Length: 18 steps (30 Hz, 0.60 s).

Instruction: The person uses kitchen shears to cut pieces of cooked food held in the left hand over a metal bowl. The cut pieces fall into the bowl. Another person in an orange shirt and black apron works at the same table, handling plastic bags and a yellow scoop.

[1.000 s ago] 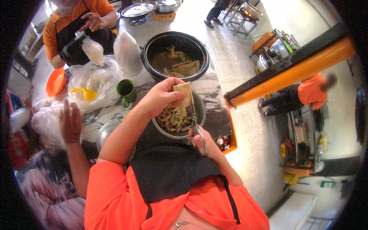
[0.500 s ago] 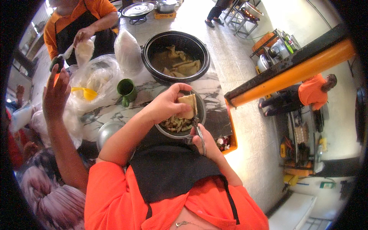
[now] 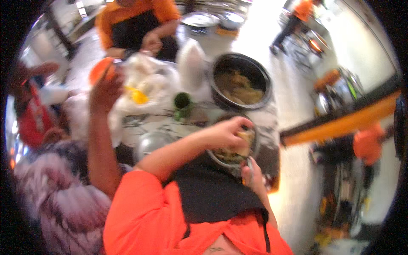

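Note:
My left hand (image 3: 235, 131) pinches a pale, flat, folded piece of food (image 3: 245, 143), whose exact kind I cannot make out, above a metal bowl (image 3: 213, 160). In my right hand (image 3: 255, 174) is a pair of scissors (image 3: 250, 162), its blades at the lower edge of that piece, blurred. Thin cut strips (image 3: 226, 154) lie in the bowl under my hands. Just beyond stands a large black pot (image 3: 268, 91) holding several larger pale pieces (image 3: 240, 87).
Left of the pot are a green mug (image 3: 182, 106), a plastic bag (image 3: 159, 85) with a yellow scoop (image 3: 138, 96), and a filled bag (image 3: 191, 66). A co-worker's raised arm (image 3: 102, 144) is at my left; another person (image 3: 140, 29) stands across the marble-patterned table. An orange-black bar (image 3: 340, 117) juts in at right.
My view has swung, so the scene sits further right and lower, and is blurred. Both hands stay over the bowl with the piece and the scissors. The person across the table has lowered a hand.

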Motion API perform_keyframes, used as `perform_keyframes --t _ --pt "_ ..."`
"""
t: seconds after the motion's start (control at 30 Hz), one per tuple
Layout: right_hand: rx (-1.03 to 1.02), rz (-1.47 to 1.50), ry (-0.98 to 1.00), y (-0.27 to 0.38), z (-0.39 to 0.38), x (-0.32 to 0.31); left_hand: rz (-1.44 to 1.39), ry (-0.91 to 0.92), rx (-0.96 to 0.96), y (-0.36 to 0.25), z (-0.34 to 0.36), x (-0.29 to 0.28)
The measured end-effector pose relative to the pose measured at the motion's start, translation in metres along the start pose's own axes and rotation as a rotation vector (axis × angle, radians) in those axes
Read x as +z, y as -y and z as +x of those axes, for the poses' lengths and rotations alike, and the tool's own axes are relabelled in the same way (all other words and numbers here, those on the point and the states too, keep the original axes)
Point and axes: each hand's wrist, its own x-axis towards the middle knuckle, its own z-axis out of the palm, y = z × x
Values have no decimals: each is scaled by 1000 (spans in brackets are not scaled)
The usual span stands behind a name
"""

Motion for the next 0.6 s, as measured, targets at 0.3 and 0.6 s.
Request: perform_keyframes --t 0.3,0.6 --pt "305 483 1 -30 13 6 -35 -34 -41 -6 -13 -8" --pt "328 363 123 11 8 -4 -688 -210 -44 24 9 -17"
